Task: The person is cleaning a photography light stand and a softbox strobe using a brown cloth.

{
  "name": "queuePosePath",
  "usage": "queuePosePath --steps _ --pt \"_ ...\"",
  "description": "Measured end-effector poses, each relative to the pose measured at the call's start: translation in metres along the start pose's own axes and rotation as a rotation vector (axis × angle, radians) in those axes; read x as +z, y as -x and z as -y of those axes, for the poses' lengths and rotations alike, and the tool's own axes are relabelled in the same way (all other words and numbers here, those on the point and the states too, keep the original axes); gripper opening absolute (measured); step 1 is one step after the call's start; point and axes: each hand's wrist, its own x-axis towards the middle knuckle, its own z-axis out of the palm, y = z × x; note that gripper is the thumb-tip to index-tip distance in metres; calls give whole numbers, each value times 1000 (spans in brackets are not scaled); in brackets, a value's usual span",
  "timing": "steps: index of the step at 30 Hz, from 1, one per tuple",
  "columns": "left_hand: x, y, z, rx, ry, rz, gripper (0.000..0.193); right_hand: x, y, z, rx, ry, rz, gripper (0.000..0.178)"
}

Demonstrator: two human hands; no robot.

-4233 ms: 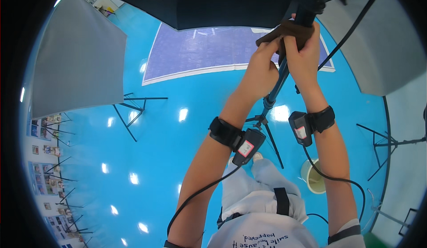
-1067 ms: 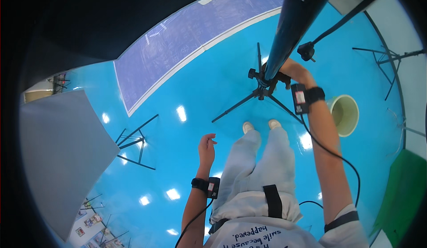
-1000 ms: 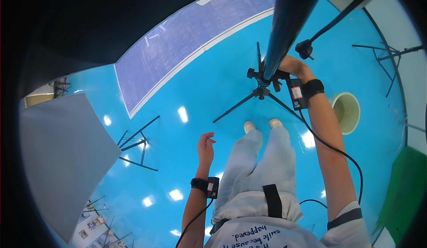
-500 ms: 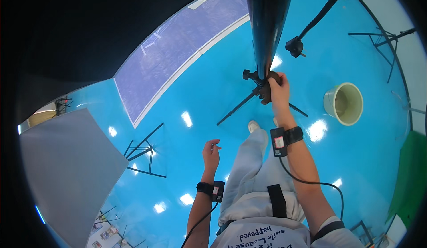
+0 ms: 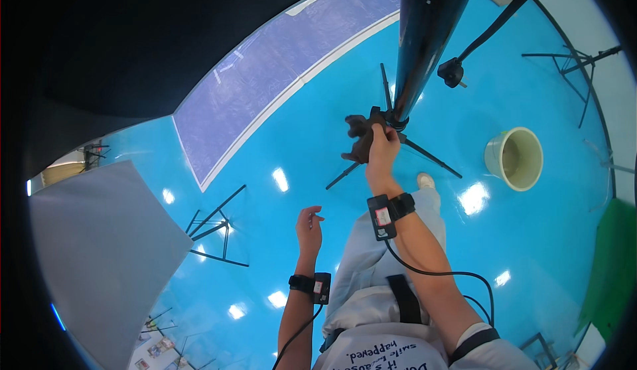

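Note:
My right hand (image 5: 383, 152) grips a dark brown, lobed object (image 5: 361, 138) whose kind I cannot make out. It is beside the lower part of a thick black stand pole (image 5: 424, 58), to the pole's left. My fingers are close to a black collar on the pole, and I cannot tell whether they touch it. Thin black legs (image 5: 431, 155) spread below the pole over the blue floor. My left hand (image 5: 309, 227) hangs apart from everything, its fingers loosely bent and spread with nothing in them.
A pale bucket (image 5: 514, 159) stands on the floor to the right. A black cable with a plug (image 5: 451, 73) hangs beside the pole. Other stands are at left (image 5: 222, 224) and far right (image 5: 580, 65). A grey panel (image 5: 106, 244) and purple sheet (image 5: 265, 71) lie leftward.
My right hand and the dark brown object have moved left, from the pole's right side to its left. The pole appears farther right in view. My left hand has barely moved.

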Motion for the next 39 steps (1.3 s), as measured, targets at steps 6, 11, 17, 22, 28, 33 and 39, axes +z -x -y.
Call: queuePosePath --steps 6,11,17,22,28,33,39 --pt "-26 8 30 -113 -14 -17 24 -13 4 21 32 136 -16 18" --pt "-17 9 36 -108 42 -5 23 -28 6 30 11 231 -5 20" --pt "-1 8 33 -59 64 32 22 -21 9 32 89 278 69 19" --pt "3 8 27 -7 -5 88 22 -5 1 7 79 142 18 16" --pt "-17 13 44 -26 23 13 22 -56 -9 20 -162 344 -130 19" --pt "-2 14 36 -33 10 44 17 -106 -15 51 -281 373 92 16" --pt "70 -17 -63 464 -75 220 27 -129 -6 13 -182 967 509 15"
